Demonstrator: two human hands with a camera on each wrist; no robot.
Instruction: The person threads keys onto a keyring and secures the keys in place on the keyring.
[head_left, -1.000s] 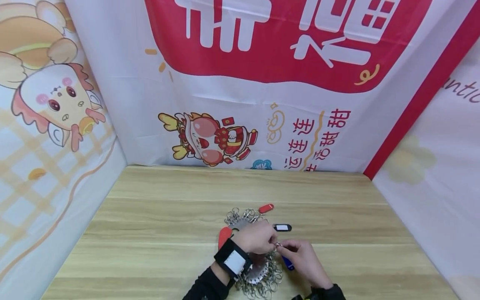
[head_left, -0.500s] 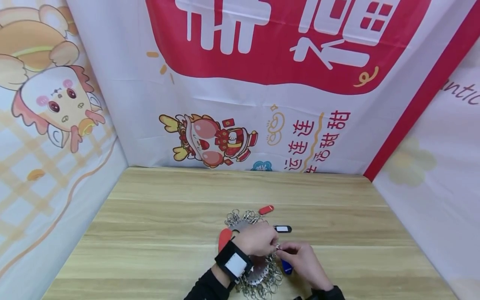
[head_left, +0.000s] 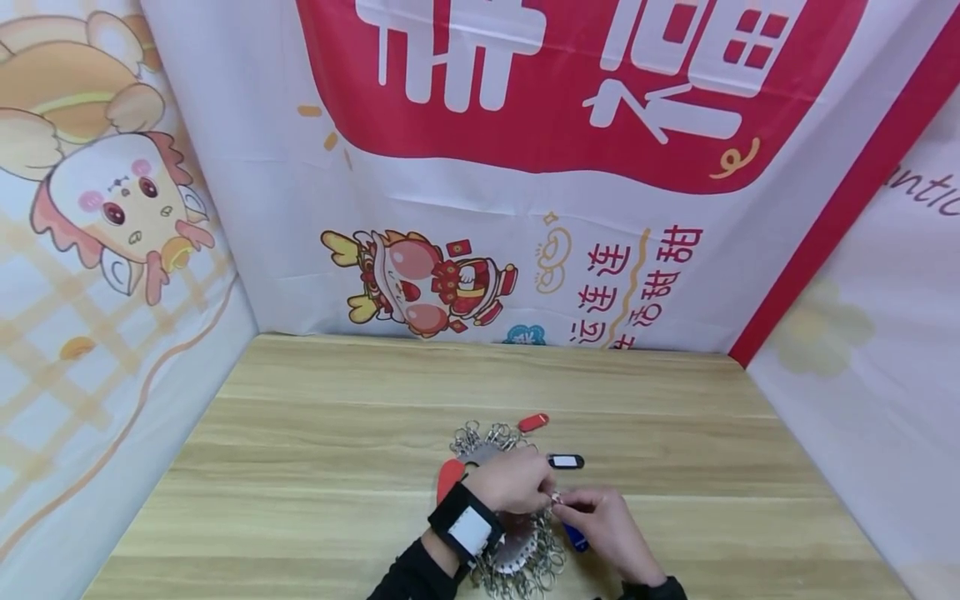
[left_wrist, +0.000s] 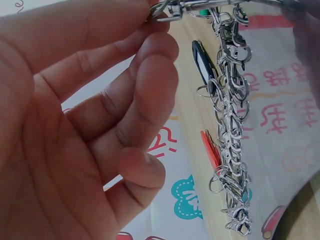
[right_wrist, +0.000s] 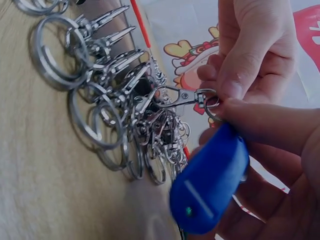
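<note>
A round metal disc (head_left: 517, 550) stands on the table, its rim hung with several swivel clasps and split rings (right_wrist: 95, 117). My left hand (head_left: 513, 481) reaches over the disc, its thumb and forefinger pinching a split ring at the end of one clasp (right_wrist: 184, 96). From the other side my right hand (head_left: 607, 521) pinches the same spot between thumb and finger. A blue key tag (right_wrist: 212, 180) dangles beneath the right fingertips. How tag and ring are joined is hidden by the fingers.
Beyond the hands lie a black key tag (head_left: 566, 462) with a white label and a red key tag (head_left: 533, 422). An orange-red flat piece (head_left: 450, 479) shows left of the disc. Printed cloth walls (head_left: 480, 192) enclose the table's back and sides.
Both hands keep their pinch in nearly the same place. The blue key tag swings slightly below the right fingers. The head view shifts a little.
</note>
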